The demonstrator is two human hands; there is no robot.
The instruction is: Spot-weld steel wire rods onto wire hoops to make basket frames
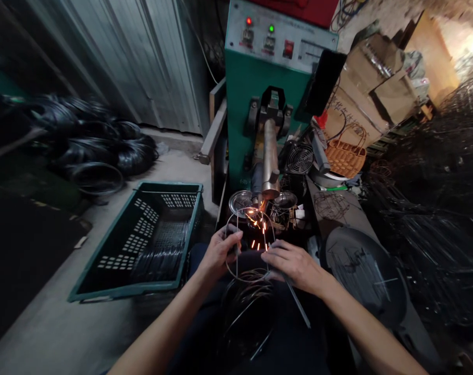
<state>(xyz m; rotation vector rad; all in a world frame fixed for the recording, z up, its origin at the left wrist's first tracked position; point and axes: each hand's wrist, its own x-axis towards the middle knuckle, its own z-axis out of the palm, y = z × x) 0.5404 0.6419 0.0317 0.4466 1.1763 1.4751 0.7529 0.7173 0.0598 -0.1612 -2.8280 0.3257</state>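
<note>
Between my hands I hold a thin wire ring (228, 268) with straight wires across it. My left hand (220, 251) is closed on its left side. My right hand (293, 264) is closed at its right side, with several loose straight wire rods (299, 305) sticking out beneath the palm. The ring's far edge is at the electrode tips of a green spot welder (240, 94), below its metal arm (270, 156). Orange sparks (256, 221) fly there and fall inside the ring. More wire rings (252, 286) lie on my lap, partly in shadow.
On the left floor stands a green plastic crate (133, 234) holding wire pieces, with black wire coils (96, 138) behind it. To the right are a round dark pan (365, 271) of short rods, a wicker basket (346, 156), cardboard boxes (361, 94) and a dark heap of wire frames (435, 219).
</note>
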